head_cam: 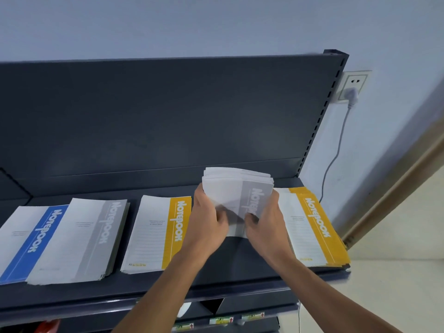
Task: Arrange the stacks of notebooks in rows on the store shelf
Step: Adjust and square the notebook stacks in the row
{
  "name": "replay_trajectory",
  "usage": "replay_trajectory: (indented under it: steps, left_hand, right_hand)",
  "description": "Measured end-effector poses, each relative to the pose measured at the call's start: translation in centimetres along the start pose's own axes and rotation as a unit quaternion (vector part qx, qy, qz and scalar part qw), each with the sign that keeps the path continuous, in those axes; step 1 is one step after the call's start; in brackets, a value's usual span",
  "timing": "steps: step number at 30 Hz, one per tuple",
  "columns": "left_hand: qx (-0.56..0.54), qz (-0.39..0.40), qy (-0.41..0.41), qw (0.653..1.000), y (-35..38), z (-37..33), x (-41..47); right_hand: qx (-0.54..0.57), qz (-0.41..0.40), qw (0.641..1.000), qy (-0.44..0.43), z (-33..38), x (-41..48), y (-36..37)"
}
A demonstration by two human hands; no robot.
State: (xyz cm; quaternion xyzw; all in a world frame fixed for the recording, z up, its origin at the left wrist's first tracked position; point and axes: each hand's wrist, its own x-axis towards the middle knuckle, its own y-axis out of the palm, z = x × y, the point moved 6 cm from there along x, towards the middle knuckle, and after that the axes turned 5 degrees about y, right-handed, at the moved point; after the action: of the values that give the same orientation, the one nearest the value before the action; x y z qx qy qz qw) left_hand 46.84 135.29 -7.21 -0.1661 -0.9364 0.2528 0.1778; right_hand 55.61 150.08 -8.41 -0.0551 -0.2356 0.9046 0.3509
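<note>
A stack of grey-banded notebooks (237, 188) is held tilted up off the dark shelf (228, 267), between two yellow stacks. My left hand (209, 222) grips its left edge and my right hand (266, 224) grips its right edge, thumbs on the cover. On the shelf lie a blue-banded stack (26, 239) at far left, a grey-banded stack (81, 239) partly over it, a yellow-banded stack (158, 234) left of my hands, and another yellow-banded stack (310, 224) at the right end.
The shelf's dark back panel (168, 116) rises behind the stacks. A wall socket (353, 86) with a plug and grey cable sits to the right of the shelf upright. Lower shelves with price labels (221, 320) show below the front edge.
</note>
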Motion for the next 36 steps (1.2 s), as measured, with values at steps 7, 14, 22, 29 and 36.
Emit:
replay_trajectory:
  steps: [7, 14, 22, 29, 36]
  left_hand:
    - [0.101, 0.061, -0.033, 0.992, -0.1, 0.0, 1.2]
    - [0.189, 0.129, -0.125, 0.965, 1.2, 1.4, 0.8]
    - [0.296, 0.137, -0.113, 0.939, 3.0, 2.8, 0.4]
    - [0.342, 0.068, -0.027, 0.937, 2.6, 0.4, 0.7]
    - [0.195, 0.066, 0.042, 0.978, 6.7, -5.6, 1.0]
  right_hand:
    - [-0.058, 0.041, 0.997, 0.005, 0.7, 2.0, -0.3]
    - [-0.200, 0.116, 0.970, 0.069, -0.8, 3.9, 0.6]
    - [-0.252, 0.106, 0.958, 0.085, -3.1, 2.7, 2.7]
    - [-0.273, 0.056, 0.960, 0.020, -1.6, 2.8, 1.6]
    - [-0.317, -0.031, 0.948, -0.020, -2.1, 4.1, -6.5]
